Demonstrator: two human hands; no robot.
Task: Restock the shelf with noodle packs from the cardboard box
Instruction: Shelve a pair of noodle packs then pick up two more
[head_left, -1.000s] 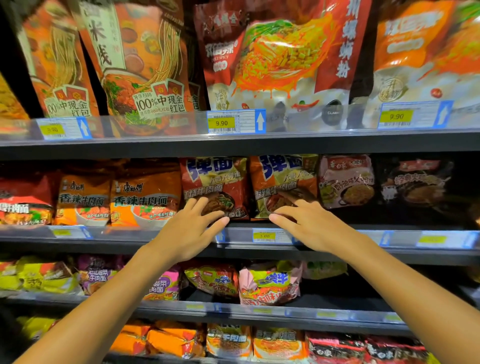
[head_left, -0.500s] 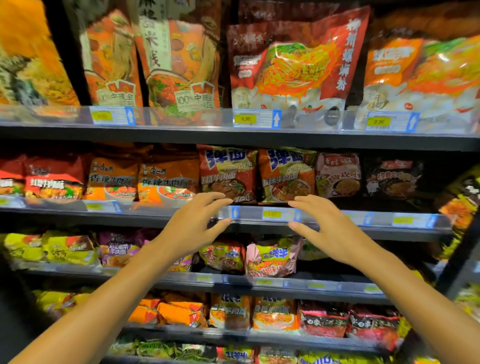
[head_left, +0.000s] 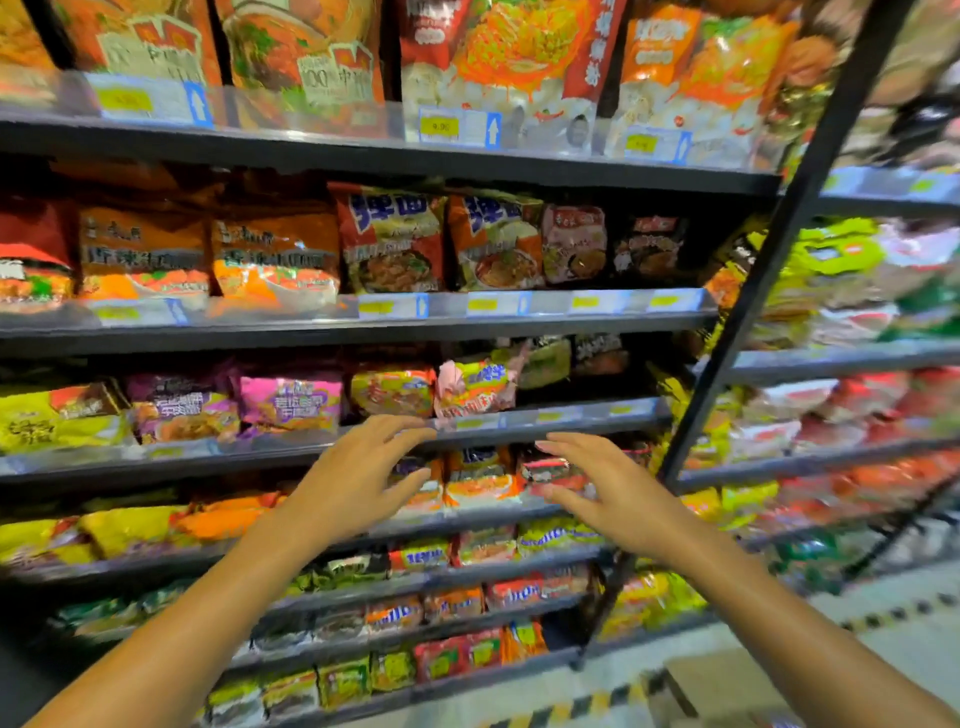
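Observation:
My left hand (head_left: 358, 478) and my right hand (head_left: 608, 493) hang open and empty in front of the shelving, palms facing each other, level with the lower shelves. Two red-and-orange noodle packs with blue lettering (head_left: 392, 239) stand side by side on the second shelf (head_left: 519, 325), well above both hands. A corner of the cardboard box (head_left: 727, 686) shows on the floor at the bottom right, below my right forearm. The picture is blurred by motion.
Several shelves hold rows of noodle packs in orange, yellow, purple and red. A black upright post (head_left: 769, 291) separates this bay from another stocked bay on the right. Yellow-and-black striped tape (head_left: 597, 701) marks the floor beside the box.
Both hands have drawn back and down from the second shelf, away from the two packs. The view has pulled back and swung down to the right, bringing lower shelves, floor and box into sight.

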